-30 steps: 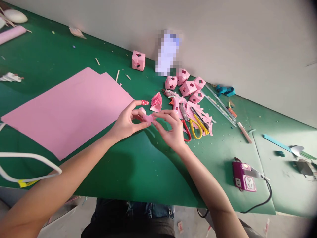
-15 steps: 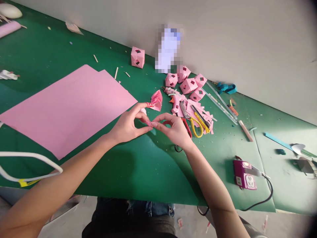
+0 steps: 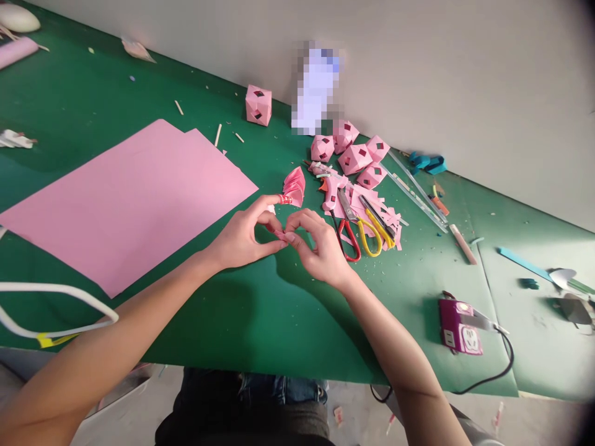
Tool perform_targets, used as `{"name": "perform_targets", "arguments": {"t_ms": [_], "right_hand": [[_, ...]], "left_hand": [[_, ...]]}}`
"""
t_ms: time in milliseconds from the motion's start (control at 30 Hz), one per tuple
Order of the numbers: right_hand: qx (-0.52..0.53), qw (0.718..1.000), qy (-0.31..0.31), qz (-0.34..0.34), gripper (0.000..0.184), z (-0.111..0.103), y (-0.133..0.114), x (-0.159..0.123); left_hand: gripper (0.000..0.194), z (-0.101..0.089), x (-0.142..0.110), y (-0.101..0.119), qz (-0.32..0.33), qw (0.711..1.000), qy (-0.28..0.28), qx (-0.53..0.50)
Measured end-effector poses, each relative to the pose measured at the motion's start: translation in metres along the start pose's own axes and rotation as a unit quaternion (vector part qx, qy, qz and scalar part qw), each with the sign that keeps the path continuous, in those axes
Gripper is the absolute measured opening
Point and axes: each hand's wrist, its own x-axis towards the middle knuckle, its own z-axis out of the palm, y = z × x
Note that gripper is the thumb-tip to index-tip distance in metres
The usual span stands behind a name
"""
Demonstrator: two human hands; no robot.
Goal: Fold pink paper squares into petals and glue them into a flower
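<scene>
With my left hand (image 3: 239, 238) and my right hand (image 3: 320, 248) I hold one small pink paper piece (image 3: 280, 235). Both grips are closed on it, thumbs against fingers, and the fingertips almost meet. The piece is just to the right of the large pink sheet (image 3: 130, 210), which lies flat on the green desk (image 3: 199, 328); my fingers hide most of its shape. To the right of the sheet are also the folded pink papers (image 3: 294, 186), close behind my left fingers. Farther right of the sheet are the paper strips (image 3: 393, 220) and the scissors (image 3: 370, 238), and a purple socket box (image 3: 460, 327) much farther right of it.
</scene>
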Motion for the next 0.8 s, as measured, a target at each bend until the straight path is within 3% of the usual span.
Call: {"name": "perform_targets", "arguments": {"t_ms": [167, 300, 433, 633, 800], "right_hand": [[0.102, 0.991, -0.029, 0.076, 0.048, -0.007, 0.011, 0.005], [0.113, 0.988, -0.036, 0.101, 0.062, -0.014, 0.012, 0.007], [0.087, 0.991, -0.065, 0.074, 0.052, -0.01, 0.011, 0.006], [0.081, 0.995, -0.043, 0.041, 0.035, -0.002, 0.018, 0.003], [0.006, 0.999, -0.04, -0.023, 0.025, -0.007, 0.018, 0.003]], "left_hand": [[0.072, -0.004, 0.003, 0.005, -0.064, 0.992, -0.01, -0.112], [0.076, -0.009, 0.005, 0.007, -0.101, 0.979, -0.026, -0.176], [0.077, -0.011, 0.005, 0.005, -0.123, 0.969, -0.066, -0.202], [0.081, -0.007, 0.004, 0.002, -0.141, 0.963, -0.089, -0.21], [0.082, -0.006, 0.004, 0.001, -0.125, 0.968, -0.102, -0.192]]}}
